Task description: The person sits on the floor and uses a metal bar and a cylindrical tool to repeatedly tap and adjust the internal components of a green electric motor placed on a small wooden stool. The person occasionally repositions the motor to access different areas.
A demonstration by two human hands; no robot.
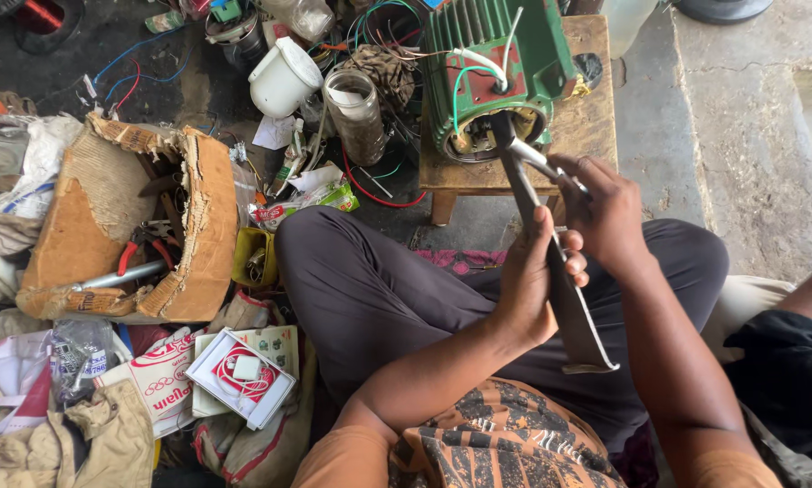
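Note:
A green electric motor (492, 54) with loose wires lies on a small wooden stool (596, 117), its open end facing me. A long flat grey metal bar (560, 289) runs from the motor's opening down across my lap. My left hand (528, 280) grips this bar at its middle. My right hand (605, 208) holds a thin shiny metal tool (541, 161) against the bar near the motor. I sit cross-legged in dark trousers.
A torn cardboard box (126, 226) with pliers and tools stands at the left. A white jug (284, 77), a glass jar (356, 113), wires and packets litter the floor. Another person's leg (790, 352) is at the right. Bare concrete floor (749, 136) lies beyond the stool.

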